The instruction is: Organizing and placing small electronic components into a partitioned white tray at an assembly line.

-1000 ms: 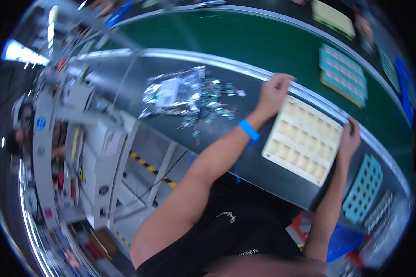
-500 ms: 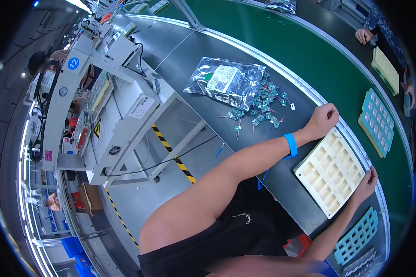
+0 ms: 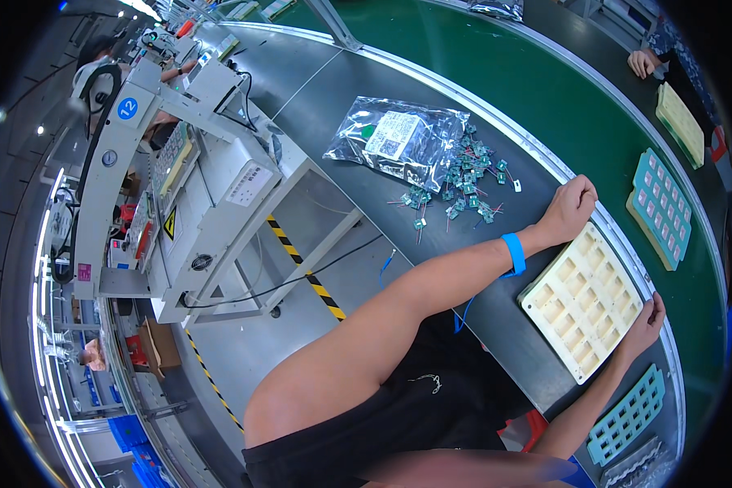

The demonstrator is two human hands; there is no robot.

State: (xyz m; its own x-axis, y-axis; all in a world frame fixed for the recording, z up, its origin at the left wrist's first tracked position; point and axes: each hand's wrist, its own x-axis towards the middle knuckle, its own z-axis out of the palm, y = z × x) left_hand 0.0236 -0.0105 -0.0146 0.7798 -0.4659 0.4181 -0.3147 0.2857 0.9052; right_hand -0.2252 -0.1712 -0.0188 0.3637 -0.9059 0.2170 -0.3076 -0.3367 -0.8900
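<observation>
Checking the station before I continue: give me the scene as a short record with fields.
Left hand: by the far corner of the cream tray; grip unclear
Right hand: by the tray's right edge; grip unclear
Wristband: blue, left wrist
Table: tray, plastic bag, small green boards with wires, blue-green frame
Belt: blue-green tray on cream base

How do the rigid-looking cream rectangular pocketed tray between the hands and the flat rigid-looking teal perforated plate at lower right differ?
Colour: the tray is cream, the plate teal.
Form: the tray is a thick block with recessed pockets; the plate is thinner, with openings showing dark.
Place: the tray lies between left hand and right hand; the plate lies beyond the right forearm.
Shared: roughly rectangular, gridded, on the dark bench.
</observation>
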